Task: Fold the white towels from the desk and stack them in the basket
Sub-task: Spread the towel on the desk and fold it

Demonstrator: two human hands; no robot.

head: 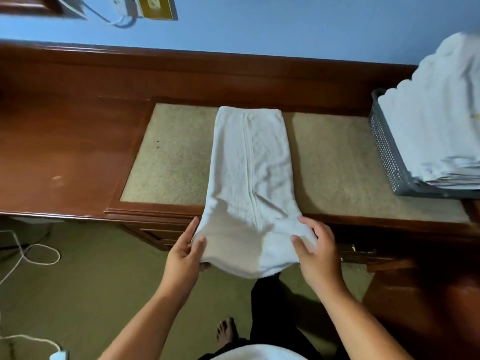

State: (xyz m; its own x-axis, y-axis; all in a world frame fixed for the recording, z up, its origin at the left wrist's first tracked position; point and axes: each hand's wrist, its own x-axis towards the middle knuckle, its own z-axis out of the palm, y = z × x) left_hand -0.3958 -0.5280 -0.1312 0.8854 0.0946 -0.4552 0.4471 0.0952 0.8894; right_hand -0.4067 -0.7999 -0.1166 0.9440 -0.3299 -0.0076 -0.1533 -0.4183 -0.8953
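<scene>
Basket (384, 152) and towel stack (436, 120) cut off at right edge, wall socket (155, 6) blurred, clipped at top

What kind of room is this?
Probably a hotel or guest room: a wooden desk against a blue wall, carpet on the floor, and a basket stacked with folded white towels.

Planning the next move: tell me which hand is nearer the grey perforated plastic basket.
Right. The right hand grips the folded white towel at its near end, below-left of the grey perforated basket; the left hand holds the same end, farther left.
</scene>
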